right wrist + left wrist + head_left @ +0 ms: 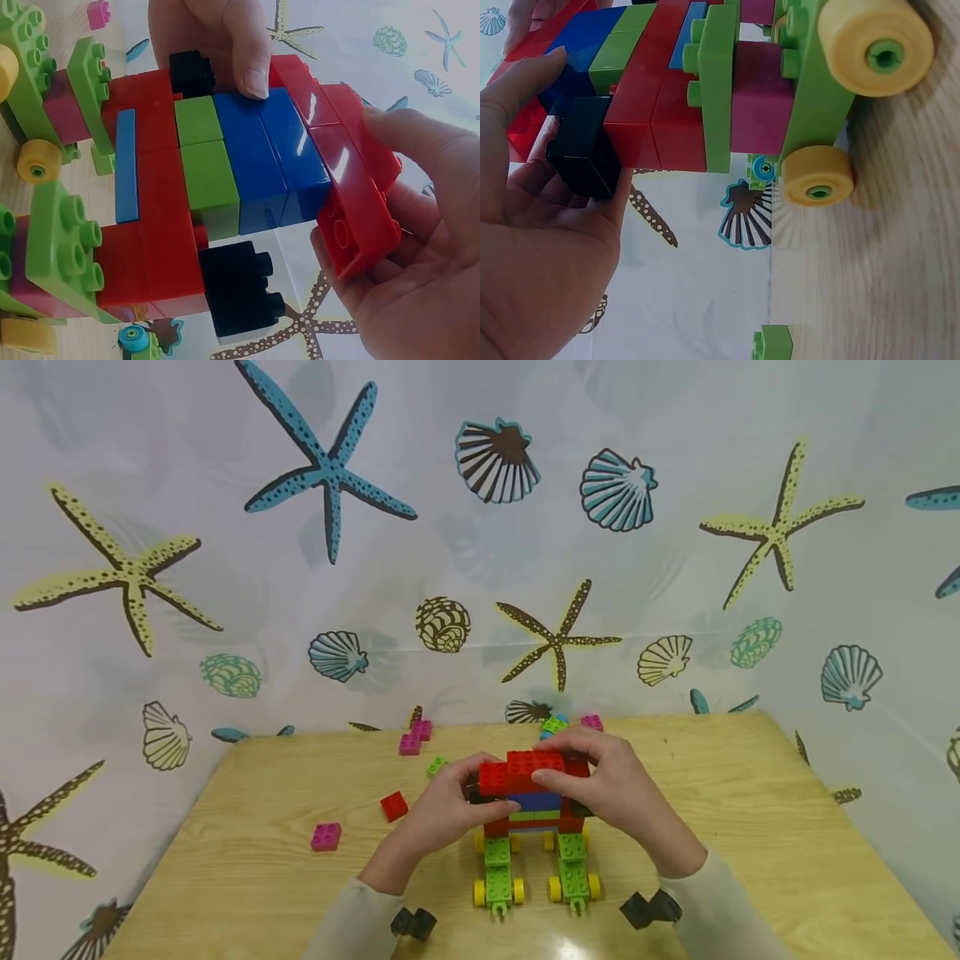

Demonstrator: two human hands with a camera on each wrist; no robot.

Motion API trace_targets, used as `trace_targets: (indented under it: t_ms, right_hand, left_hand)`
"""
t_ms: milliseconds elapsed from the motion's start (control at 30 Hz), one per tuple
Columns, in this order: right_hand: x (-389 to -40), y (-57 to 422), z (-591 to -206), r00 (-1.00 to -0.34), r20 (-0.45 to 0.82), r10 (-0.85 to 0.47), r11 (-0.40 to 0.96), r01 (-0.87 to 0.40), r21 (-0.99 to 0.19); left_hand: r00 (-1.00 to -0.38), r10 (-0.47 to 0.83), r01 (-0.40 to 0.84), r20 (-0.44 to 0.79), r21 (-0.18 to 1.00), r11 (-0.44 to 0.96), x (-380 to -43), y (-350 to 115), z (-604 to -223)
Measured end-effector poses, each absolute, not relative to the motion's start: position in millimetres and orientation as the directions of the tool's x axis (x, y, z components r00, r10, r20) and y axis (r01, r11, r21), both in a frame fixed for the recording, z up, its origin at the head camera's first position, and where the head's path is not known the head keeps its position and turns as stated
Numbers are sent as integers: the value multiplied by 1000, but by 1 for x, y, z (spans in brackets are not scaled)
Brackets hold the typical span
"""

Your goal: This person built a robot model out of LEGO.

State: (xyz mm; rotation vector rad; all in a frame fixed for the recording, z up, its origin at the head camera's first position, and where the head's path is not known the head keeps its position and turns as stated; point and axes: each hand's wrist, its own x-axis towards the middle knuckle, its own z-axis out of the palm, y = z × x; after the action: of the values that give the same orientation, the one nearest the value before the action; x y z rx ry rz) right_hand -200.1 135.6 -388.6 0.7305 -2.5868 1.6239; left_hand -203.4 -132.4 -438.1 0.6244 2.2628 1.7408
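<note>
A figure built of toy bricks (536, 803) stands on two green wheeled bases (498, 878) with yellow wheels. Blue bricks (251, 161) and light green bricks (206, 169) form its middle, above a red layer. From its sides stick black bricks (234, 289). My left hand (444, 806) holds one side, its thumb against the blue part and its fingers behind a black brick. Across the top lie red bricks (528, 767), overhanging the blue ones. My right hand (617, 777) grips these red bricks, thumb on the near face and fingers behind.
Loose bricks lie on the wooden table (262, 793): a red one (393, 806), a pink one (326, 837), more pink ones (410, 743) and a green one (436, 767). Behind the figure sits a green and blue piece (553, 725). A patterned cloth (420, 552) hangs around the table.
</note>
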Motion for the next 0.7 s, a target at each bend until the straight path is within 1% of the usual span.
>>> trace_targets:
  t_ms: [200, 333, 700]
  right_hand:
    - [-201, 137, -390, -897, 190, -399, 325, -332, -885]
    - [-202, 140, -387, -889, 177, -422, 321, -330, -888]
    - [-204, 138, -369, -854, 178, -490, 427, -413, -805]
  left_hand:
    - [-888, 452, 199, 85, 957, 210, -202, -132, -438]
    - [-886, 456, 203, 82, 954, 222, -204, -131, -436]
    - [-881, 461, 228, 104, 948, 220, -204, -131, -437]
